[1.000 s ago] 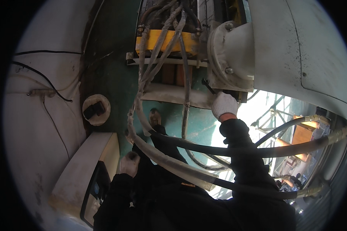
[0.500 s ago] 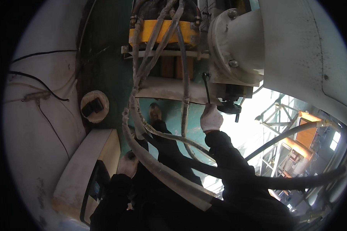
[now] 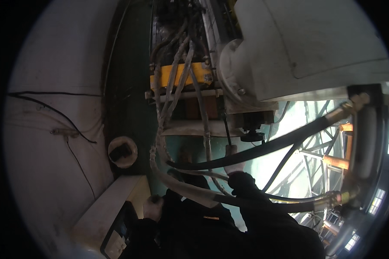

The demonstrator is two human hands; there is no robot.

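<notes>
My right hand (image 3: 235, 167), in a pale work glove, is closed around a long dark wrench (image 3: 227, 133). The wrench points away from me, beside the lower edge of a white flanged housing (image 3: 234, 73). Its far end is hard to make out. A black hose (image 3: 272, 145) crosses in front and hides part of this hand. My left hand (image 3: 152, 209), also gloved, hangs low beside a cream cabinet (image 3: 112, 196). Its fingers look curled, with something dark at their tips; what it is, if anything, I cannot make out.
Several wrapped hoses (image 3: 177, 73) run from a machine with a yellow block (image 3: 182, 74) towards me. Under the housing sits a black handwheel (image 3: 252, 137). A round pale stand (image 3: 123, 152) is at left, by a white wall (image 3: 52, 151) with cables. A steel frame (image 3: 315, 162) shows at right.
The view has shifted, so the machine, hands and cabinet sit lower. The black hose now covers part of my right hand, which keeps the wrench. My left hand stays beside the cabinet.
</notes>
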